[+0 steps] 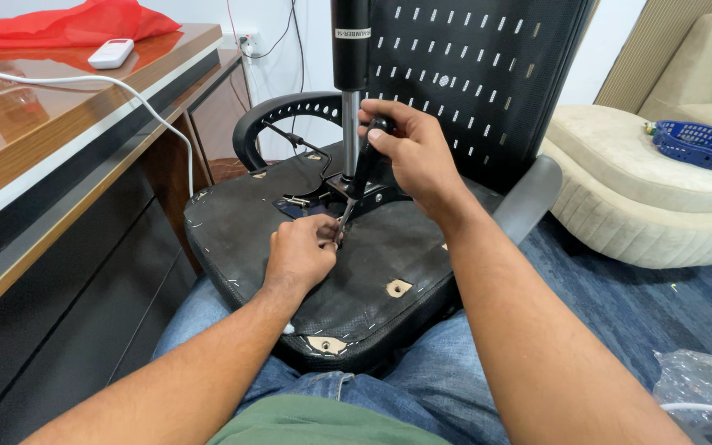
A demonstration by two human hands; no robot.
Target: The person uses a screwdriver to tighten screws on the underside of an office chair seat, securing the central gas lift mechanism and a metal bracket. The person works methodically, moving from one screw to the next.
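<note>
Screwdriver: black handle in your right hand, shaft running down and slightly left to a tip at the underside of the chair seat, just right of your left fingertips. Long axis is steep, near upright, leaning with the handle toward the right and the tip toward you. The tip meets the seat close beside the base of the gas cylinder, which stands up from the mechanism plate just behind it

Your right hand wraps the handle from the right, fingers curled closed around it, thumb on the near side, wrist raised above the seat and forearm coming in from lower right

Your left hand is the nearer one to the tip: it rests on the seat fabric, fingers pinched narrow around the lower shaft or the fastener there; which of the two the picture does not settle. Forearm comes in from lower left, low over your lap

The seat lies upside down across your thighs, black fabric stapled at the edges, bare mounting holes showing toward you. An armrest curves behind it; the perforated backrest stands beyond

Outward: a desk to the left with a white cable, a remote and red cloth; a cream sofa to the right carrying a blue basket
</note>
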